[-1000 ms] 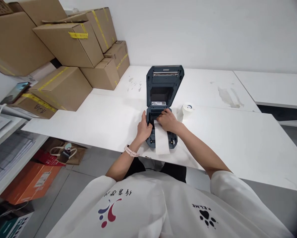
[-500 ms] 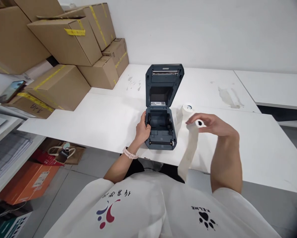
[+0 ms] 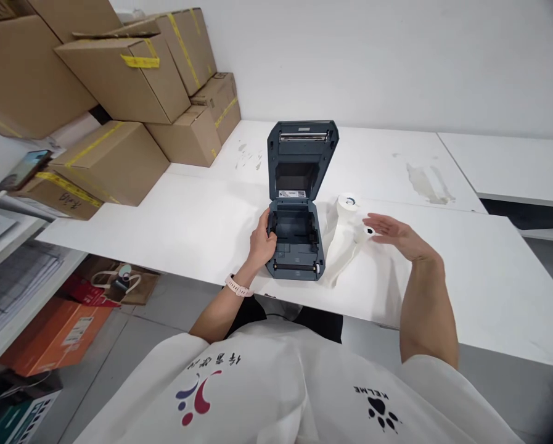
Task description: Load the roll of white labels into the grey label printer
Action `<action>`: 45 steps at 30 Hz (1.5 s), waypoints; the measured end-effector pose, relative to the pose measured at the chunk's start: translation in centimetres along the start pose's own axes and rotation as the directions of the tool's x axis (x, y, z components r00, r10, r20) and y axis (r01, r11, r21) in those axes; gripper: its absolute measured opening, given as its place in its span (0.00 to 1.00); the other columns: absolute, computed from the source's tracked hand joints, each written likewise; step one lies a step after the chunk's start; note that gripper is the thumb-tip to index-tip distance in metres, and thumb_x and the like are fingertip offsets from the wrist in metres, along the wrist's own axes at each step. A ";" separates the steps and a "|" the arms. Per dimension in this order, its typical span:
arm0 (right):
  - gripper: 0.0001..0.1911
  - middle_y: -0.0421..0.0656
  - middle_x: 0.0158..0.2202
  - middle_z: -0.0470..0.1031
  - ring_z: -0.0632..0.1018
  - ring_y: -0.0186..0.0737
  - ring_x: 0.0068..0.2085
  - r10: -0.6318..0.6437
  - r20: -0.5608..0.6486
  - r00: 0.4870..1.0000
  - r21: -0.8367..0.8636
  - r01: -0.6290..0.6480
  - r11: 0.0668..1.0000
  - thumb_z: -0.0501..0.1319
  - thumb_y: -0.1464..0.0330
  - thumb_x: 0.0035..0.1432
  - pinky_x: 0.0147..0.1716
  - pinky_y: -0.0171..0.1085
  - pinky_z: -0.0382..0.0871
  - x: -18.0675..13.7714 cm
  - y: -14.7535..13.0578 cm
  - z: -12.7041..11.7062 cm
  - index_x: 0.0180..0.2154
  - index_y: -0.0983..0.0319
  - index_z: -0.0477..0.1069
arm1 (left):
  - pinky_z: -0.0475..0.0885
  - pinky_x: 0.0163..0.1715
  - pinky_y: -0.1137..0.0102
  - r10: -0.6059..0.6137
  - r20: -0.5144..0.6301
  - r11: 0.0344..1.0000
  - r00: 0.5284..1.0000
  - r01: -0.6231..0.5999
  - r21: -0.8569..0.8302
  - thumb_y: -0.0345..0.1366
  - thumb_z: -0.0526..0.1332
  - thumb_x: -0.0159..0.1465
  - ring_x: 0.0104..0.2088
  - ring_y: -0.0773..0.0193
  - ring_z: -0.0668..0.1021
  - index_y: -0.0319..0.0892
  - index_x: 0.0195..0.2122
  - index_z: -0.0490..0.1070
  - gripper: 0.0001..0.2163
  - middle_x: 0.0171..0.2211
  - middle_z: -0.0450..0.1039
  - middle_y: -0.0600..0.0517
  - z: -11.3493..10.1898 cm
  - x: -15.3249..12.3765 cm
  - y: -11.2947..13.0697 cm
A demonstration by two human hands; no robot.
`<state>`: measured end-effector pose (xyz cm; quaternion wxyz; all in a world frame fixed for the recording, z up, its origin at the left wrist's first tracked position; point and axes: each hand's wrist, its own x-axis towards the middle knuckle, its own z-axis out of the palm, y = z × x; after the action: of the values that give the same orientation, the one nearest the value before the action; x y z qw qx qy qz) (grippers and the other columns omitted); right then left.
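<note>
A dark grey label printer stands near the front edge of the white table, its lid raised and its paper bay empty. My left hand grips the printer's left side. My right hand hovers flat and open just right of a small paper roll lying on the table, its loose white strip trailing toward the printer. A second, fuller paper roll stands just behind it.
Cardboard boxes with yellow tape are stacked at the back left of the table. A phone rests on a shelf edge at the left. An orange box and a bag sit on the floor below. Another table adjoins at right.
My right hand took the small roll out of the printer, carried it to the right and let it go on the table. My left hand stayed on the printer's side.
</note>
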<state>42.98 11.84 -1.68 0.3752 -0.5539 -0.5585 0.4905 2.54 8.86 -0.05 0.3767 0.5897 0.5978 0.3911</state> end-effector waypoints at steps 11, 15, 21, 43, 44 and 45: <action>0.44 0.53 0.56 0.80 0.79 0.59 0.56 0.098 0.043 0.994 -0.105 -0.094 0.990 0.81 0.62 0.31 0.60 0.57 0.70 8.8 -2.9 3.6 0.53 0.60 0.72 | 0.71 0.61 0.50 -0.017 -0.020 0.999 1.000 0.017 -0.035 0.26 0.56 0.60 0.58 0.48 0.79 0.49 0.73 0.53 0.38 0.68 0.69 0.45 0.2 0.0 0.0; 0.40 0.49 0.51 0.82 0.80 0.55 0.51 0.003 0.046 0.999 0.073 -0.006 0.997 0.80 0.58 0.32 0.54 0.51 0.73 8.2 -4.2 5.2 0.49 0.59 0.73 | 0.69 0.63 0.50 -0.009 -0.022 0.998 1.000 0.008 -0.060 0.26 0.56 0.60 0.62 0.49 0.77 0.48 0.73 0.54 0.38 0.69 0.68 0.44 0.3 0.1 -0.1; 0.36 0.46 0.51 0.81 0.80 0.56 0.51 -0.202 0.284 0.937 -0.040 0.222 0.974 0.74 0.51 0.42 0.49 0.49 0.75 5.2 -11.9 8.7 0.52 0.57 0.72 | 0.69 0.65 0.52 0.024 -0.037 0.994 0.999 -0.028 -0.102 0.25 0.56 0.59 0.67 0.49 0.72 0.48 0.72 0.55 0.38 0.69 0.68 0.47 0.5 0.2 -0.6; 0.32 0.57 0.62 0.73 0.77 0.64 0.60 0.007 0.513 0.858 -0.821 0.488 0.295 0.65 0.64 0.61 0.54 0.54 0.74 3.8 -14.8 20.1 0.65 0.64 0.66 | 0.69 0.64 0.47 0.007 -0.032 0.993 0.999 -0.011 -0.118 0.25 0.56 0.59 0.65 0.45 0.74 0.47 0.72 0.57 0.37 0.66 0.71 0.45 0.5 0.3 -0.7; 0.30 0.56 0.63 0.73 0.77 0.62 0.61 -0.060 0.502 0.863 -0.804 0.492 0.335 0.62 0.64 0.64 0.54 0.54 0.75 2.7 -14.5 19.5 0.66 0.63 0.65 | 0.68 0.65 0.49 0.021 -0.042 0.991 0.999 -0.027 -0.135 0.26 0.56 0.59 0.66 0.46 0.73 0.48 0.71 0.59 0.36 0.66 0.71 0.46 0.7 0.3 -1.0; 0.28 0.55 0.64 0.73 0.76 0.61 0.62 -0.135 0.491 0.860 -0.776 0.503 0.381 0.59 0.64 0.67 0.55 0.54 0.75 1.4 -13.9 19.0 0.66 0.62 0.65 | 0.67 0.67 0.50 0.034 -0.054 0.987 0.998 -0.042 -0.153 0.26 0.57 0.59 0.67 0.47 0.72 0.49 0.70 0.60 0.36 0.66 0.71 0.48 0.8 0.4 -1.3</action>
<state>21.06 12.07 7.07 0.0141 -0.4487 -0.8839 0.1314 2.72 9.28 -1.54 0.3983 0.5600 0.5639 0.4580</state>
